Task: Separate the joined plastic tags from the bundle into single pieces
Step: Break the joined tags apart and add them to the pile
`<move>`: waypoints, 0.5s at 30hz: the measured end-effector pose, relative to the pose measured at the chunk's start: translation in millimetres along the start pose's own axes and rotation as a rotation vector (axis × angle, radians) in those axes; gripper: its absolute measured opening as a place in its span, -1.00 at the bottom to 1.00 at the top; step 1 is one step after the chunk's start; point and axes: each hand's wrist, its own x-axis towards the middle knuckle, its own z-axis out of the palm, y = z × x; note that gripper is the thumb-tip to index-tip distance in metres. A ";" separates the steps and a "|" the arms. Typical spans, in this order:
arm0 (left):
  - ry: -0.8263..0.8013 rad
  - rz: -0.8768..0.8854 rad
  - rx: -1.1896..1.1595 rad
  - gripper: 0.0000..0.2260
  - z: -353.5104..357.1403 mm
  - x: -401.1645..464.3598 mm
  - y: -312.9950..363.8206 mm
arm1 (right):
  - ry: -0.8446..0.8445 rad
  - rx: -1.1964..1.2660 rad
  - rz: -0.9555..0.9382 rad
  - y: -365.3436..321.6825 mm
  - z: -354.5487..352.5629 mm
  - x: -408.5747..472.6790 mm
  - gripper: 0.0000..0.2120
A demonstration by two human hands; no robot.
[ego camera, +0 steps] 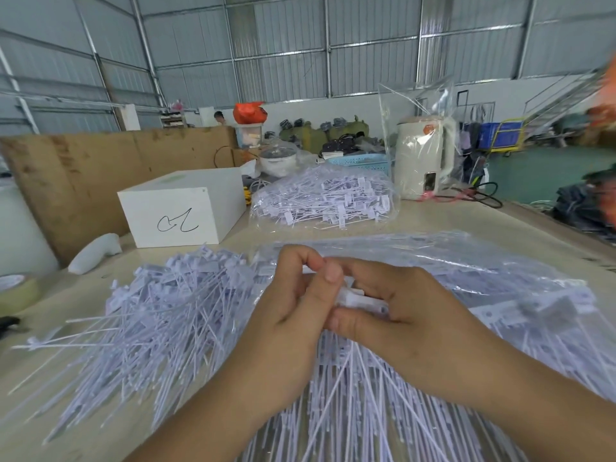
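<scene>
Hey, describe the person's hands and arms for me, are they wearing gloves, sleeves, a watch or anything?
Nothing worn that the view shows. The left hand and right hand are bare, without gloves, rings or tape. Both forearms are uncovered to the picture's bottom edge, with no sleeve, watch or bracelet in sight. Fingernails are short and unpainted.

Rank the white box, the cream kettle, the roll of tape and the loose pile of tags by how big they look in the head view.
1. Loose pile of tags, by far the widest.
2. White box.
3. Cream kettle, though it stands farther back, so its true size against the box is unsure.
4. Roll of tape, cut off by the left edge.
</scene>
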 end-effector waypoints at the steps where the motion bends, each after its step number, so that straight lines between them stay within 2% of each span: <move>1: 0.029 0.003 0.022 -0.69 1.7 -0.7 0.6 | -0.011 0.020 0.026 0.4 1.0 0.5 -0.63; 5: 0.113 -0.009 0.099 -0.62 5.8 -1.2 1.7 | 0.007 0.062 0.061 -1.8 1.7 0.2 -0.73; 7: 0.095 -0.094 0.007 -0.58 8.4 0.1 5.2 | 0.057 0.069 0.042 -3.6 0.3 -0.1 -0.82; 9: 0.019 -0.234 -0.296 -0.54 10.2 2.6 8.0 | 0.122 0.087 0.022 -3.8 -0.5 -0.1 -0.84; 11: -0.084 -0.312 -0.481 -0.43 10.7 3.8 7.0 | 0.177 0.109 0.024 -3.2 -1.1 -0.7 -0.84; 13: -0.190 -0.333 -0.510 -0.45 12.6 2.0 6.0 | 0.203 0.121 0.025 -1.4 -0.7 -1.9 -0.89; 15: -0.264 -0.392 -0.509 -0.60 15.3 -1.1 4.9 | 0.202 0.029 0.014 -0.2 1.0 -3.0 -0.92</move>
